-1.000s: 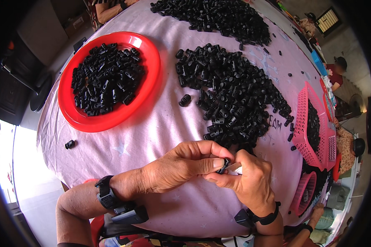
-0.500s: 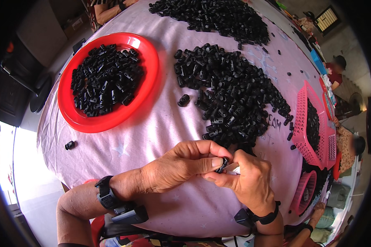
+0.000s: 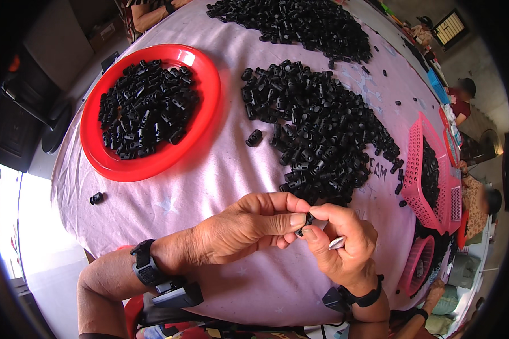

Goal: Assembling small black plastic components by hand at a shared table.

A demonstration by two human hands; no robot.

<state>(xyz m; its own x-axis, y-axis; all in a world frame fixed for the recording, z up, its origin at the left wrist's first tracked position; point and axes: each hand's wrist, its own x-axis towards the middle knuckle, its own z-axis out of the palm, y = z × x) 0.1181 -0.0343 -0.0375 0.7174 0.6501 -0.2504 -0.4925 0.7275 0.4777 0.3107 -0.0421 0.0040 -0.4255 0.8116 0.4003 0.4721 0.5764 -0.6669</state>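
My left hand [image 3: 237,229] pinches a small black plastic cord lock [image 3: 304,226] between thumb and fingers, just in front of the large pile. My right hand [image 3: 348,240] meets it there, thumb and forefinger closed on the same piece. Tucked in the right hand's curled fingers is a small pale, silvery tool [image 3: 337,243], like a short blade; most of it is hidden. Beyond the hands lies a heap of similar black cord locks [image 3: 322,130]. To the left, a red plate [image 3: 206,118] carries many more.
A single black piece [image 3: 96,198] lies left, another [image 3: 254,138] beside the heap. A second heap [image 3: 300,25] is at the far side. Pink baskets [image 3: 414,186] stand right on the pink cloth [image 3: 232,169]. Other people sit around the table, one arm [image 3: 147,18] at the far left.
My right thumb and forefinger have shifted onto the cord lock, and the pale tool has swung away from it into the palm. The left hand has barely moved.
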